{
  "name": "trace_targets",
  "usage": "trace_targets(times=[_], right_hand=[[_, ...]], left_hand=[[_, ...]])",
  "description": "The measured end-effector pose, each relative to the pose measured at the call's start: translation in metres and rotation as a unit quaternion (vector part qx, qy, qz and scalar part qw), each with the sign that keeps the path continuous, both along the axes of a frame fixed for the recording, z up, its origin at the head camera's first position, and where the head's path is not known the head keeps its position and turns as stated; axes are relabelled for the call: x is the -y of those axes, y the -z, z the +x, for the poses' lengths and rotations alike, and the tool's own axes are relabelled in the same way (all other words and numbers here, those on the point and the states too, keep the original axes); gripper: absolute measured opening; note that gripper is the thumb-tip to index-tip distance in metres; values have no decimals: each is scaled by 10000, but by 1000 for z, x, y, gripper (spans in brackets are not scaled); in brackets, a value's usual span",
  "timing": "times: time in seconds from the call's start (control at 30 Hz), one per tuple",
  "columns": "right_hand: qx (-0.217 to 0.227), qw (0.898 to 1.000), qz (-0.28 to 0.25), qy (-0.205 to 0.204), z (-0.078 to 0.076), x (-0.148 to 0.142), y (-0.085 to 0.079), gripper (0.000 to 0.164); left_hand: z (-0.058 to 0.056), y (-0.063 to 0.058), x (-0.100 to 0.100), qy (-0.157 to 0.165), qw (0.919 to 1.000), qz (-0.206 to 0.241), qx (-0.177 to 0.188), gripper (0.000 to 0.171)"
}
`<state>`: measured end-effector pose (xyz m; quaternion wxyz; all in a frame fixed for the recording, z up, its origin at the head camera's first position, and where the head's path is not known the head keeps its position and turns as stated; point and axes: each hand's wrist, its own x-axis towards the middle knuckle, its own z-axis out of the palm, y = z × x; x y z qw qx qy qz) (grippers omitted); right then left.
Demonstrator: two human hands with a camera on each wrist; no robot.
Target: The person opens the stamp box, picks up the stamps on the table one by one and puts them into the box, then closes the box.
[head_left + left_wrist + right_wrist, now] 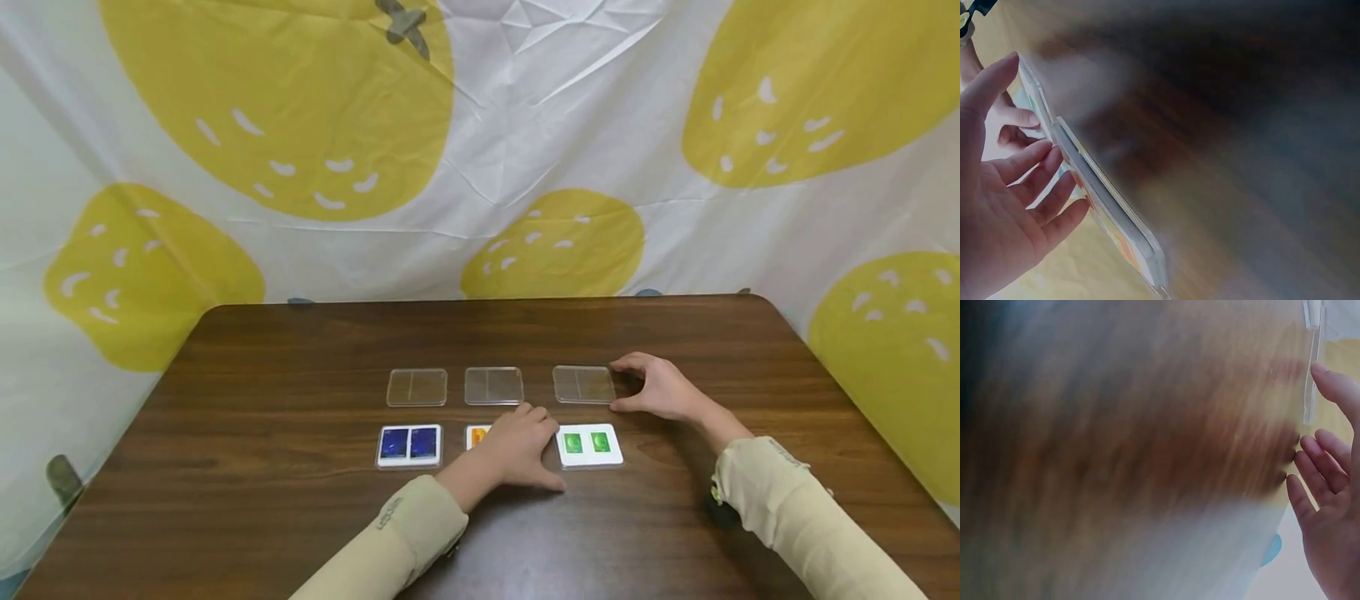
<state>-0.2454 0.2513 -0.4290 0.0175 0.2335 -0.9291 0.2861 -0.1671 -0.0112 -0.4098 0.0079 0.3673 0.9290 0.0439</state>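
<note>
Three clear plastic lids lie in a back row: a left lid [417, 388], a middle lid [493, 387] and a right lid [583, 385]. In front of them sit three flat cases of cards: one with dark blue pictures [409, 447], one with orange [476, 436], one with green [590, 446]. My left hand [513, 446] reaches over the orange case, hiding most of it, fingers loosely bent and thumb spread towards the green case. Beside the right lid's right edge is my right hand [660, 388], thumb and fingers apart; contact with the lid is unclear.
Everything lies on a dark brown wooden table [300, 533] with rounded far corners. Behind it hangs a white cloth [555, 108] printed with large yellow fruits, which closes off the back and both sides.
</note>
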Motion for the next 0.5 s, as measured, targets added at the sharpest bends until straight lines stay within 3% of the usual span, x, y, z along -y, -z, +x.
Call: trace_targets(times=[0.2, 0.5], right_hand=[[-129, 9993, 356, -78, -3, 6, -2, 61], [-76, 9972, 718, -197, -8, 12, -7, 57]], left_hand=[[-2, 1, -5, -4, 9985, -259, -484, 61], [-7, -1, -5, -106, 9996, -199, -157, 57]])
